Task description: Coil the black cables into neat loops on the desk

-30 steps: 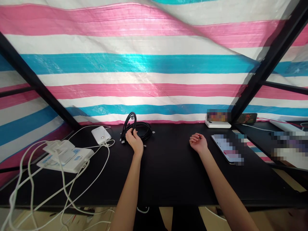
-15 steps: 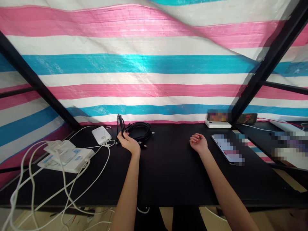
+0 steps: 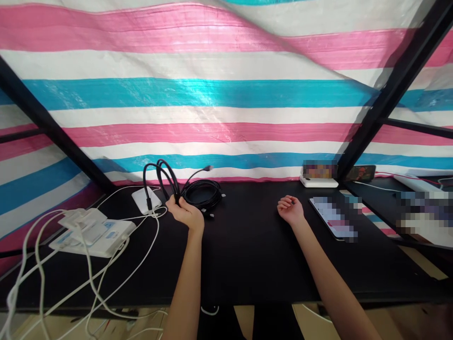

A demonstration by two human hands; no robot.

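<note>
My left hand [image 3: 186, 212] is closed around a looped black cable [image 3: 170, 177], whose bends stand up above the fingers. One end of that cable hangs down on the left, in front of the white power bank-like box [image 3: 143, 200]. Just behind and to the right of the hand, a coiled black cable [image 3: 202, 193] lies on the table, with light-tipped plugs beside it. Another plug end [image 3: 208, 168] sticks up behind the coil; which cable it belongs to is unclear. My right hand [image 3: 290, 209] rests on the table, fingers loosely curled in, with nothing visible in them.
To the left, a white router-like box [image 3: 116, 236] sits among tangled white cords [image 3: 90, 264]. A phone [image 3: 332, 218] lies right of my right hand. Behind it a white stand [image 3: 320, 182] holds a blurred screen. Black frame posts [image 3: 385, 104] and a striped sheet [image 3: 212, 94] border the black table [image 3: 244, 264].
The cable loops in my left hand have spread and tipped left, with an end now dangling. A plug end has risen behind the coil. My right hand stays in place.
</note>
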